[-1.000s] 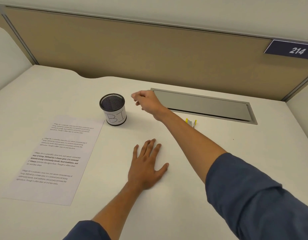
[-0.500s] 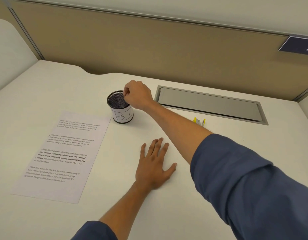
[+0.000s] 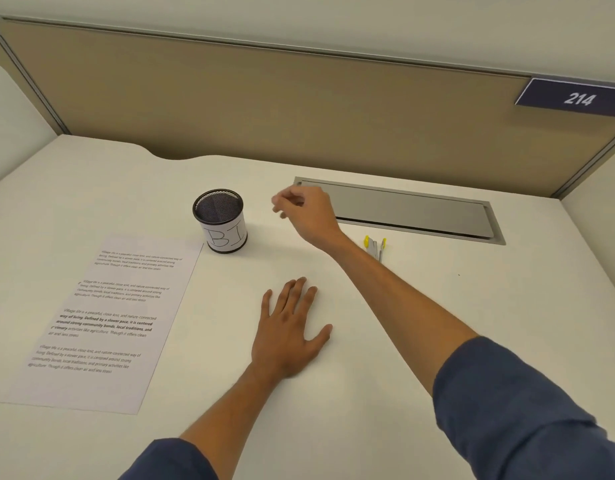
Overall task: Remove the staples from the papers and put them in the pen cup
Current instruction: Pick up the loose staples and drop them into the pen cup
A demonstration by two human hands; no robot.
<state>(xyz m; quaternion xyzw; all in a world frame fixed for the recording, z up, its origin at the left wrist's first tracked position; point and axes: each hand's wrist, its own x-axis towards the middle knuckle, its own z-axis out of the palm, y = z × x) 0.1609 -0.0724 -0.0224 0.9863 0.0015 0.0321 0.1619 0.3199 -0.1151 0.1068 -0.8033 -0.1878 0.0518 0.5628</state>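
The right hand (image 3: 308,216) is being drawn back to the right of the pen cup (image 3: 219,220); half a second ago it was held directly over the mesh rim with its fingertips pinched above the opening, and now a clear gap of desk (image 3: 420,323) is being shown between hand and cup. Its fingers are being kept loosely curled, thumb close to the forefinger, and nothing can be seen between them, though a staple would be too small to be made out here, so whether anything is being gripped cannot be told for sure. From the retreat, a staple is being judged as just dropped into the cup; the inside of the cup is dark mesh and no staple can be distinguished in it. The left hand (image 3: 288,327) is being rested flat on the desk with fingers straight and spread, unchanged in pose from a moment ago. The papers (image 3: 102,320) are lying flat to the left of the cup, their near corner just beside its base, and are being touched by neither hand. A yellow-handled tool (image 3: 375,245), probably the staple remover, is lying beyond the right forearm, near the grey cable flap (image 3: 413,209). Whether more staples are left in the sheets cannot be told.
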